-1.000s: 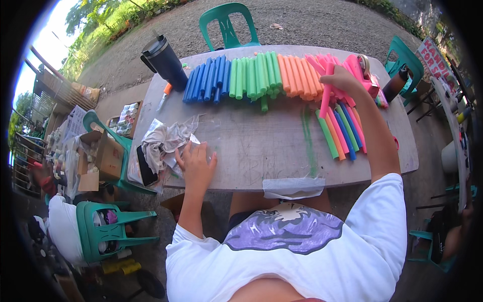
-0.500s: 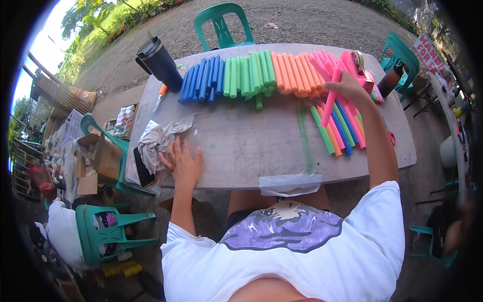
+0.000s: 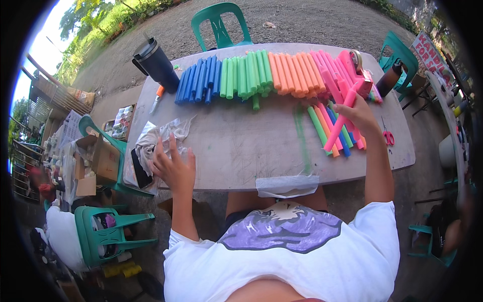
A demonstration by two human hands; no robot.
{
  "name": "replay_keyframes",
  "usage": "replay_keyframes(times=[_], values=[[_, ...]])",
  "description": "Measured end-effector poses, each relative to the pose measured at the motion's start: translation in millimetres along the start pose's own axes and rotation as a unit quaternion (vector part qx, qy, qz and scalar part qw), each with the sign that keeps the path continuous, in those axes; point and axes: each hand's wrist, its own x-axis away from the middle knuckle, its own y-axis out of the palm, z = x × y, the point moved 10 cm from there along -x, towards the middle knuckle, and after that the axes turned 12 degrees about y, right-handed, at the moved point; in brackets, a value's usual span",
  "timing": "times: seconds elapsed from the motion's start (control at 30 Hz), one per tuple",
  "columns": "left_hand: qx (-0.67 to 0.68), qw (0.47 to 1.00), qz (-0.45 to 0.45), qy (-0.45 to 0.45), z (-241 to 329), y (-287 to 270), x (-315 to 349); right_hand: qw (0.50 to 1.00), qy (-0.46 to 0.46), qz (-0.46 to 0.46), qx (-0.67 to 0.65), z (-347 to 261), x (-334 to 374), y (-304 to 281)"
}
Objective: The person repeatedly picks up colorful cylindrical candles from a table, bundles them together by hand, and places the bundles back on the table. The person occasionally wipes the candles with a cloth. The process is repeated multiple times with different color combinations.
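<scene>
My right hand (image 3: pixel 359 117) is closed around a pink candle (image 3: pixel 336 133), held slanting above a small row of mixed-colour candles (image 3: pixel 322 130). Behind it lies a heap of pink candles (image 3: pixel 329 75). Along the far side run stacks of orange candles (image 3: pixel 297 73), green candles (image 3: pixel 245 75) and blue candles (image 3: pixel 199 80). At the left, my left hand (image 3: pixel 175 168) has its fingers spread and holds nothing. It is over the near edge of a crumpled pale cloth (image 3: pixel 160 137); whether it touches the cloth I cannot tell.
A dark phone (image 3: pixel 141 170) lies beside the cloth. A dark tumbler (image 3: pixel 157 65) and an orange-handled knife (image 3: pixel 158 96) are at the far left. Pink scissors (image 3: pixel 388 136), a tape dispenser (image 3: pixel 363 83) and a dark bottle (image 3: pixel 390 80) are at the right. Green chairs (image 3: pixel 221 25) surround the table (image 3: pixel 241 151).
My right hand has come nearer and lower with the pink candle, from the pink heap to above the mixed row. My left hand has lifted slightly, its fingers more spread.
</scene>
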Motion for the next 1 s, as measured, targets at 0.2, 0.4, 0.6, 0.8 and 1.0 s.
replay_keyframes(times=[0.2, 0.4, 0.6, 0.8, 1.0], values=[[0.770, 0.631, -0.027, -0.096, 145.0, 15.3, -27.6, 0.964, -0.135, -0.144, 0.178, -48.1, 58.9, 166.8], [0.866, 0.355, 0.093, -0.339, 140.3, 63.1, -25.7, 0.932, -0.241, -0.184, 0.199, -54.9, 70.2, 212.9], [0.737, 0.569, 0.270, -0.247, 66.9, 8.4, -19.7, 0.886, -0.261, 0.158, 0.348, -45.2, -29.7, 83.7], [0.673, 0.691, 0.238, -0.112, 106.1, -13.8, -25.5, 0.812, -0.250, 0.211, 0.483, 6.5, -61.6, 82.7], [0.665, 0.719, 0.121, -0.159, 120.5, 50.7, -0.5, 0.823, -0.160, 0.212, 0.503, -5.9, -45.6, 86.0]])
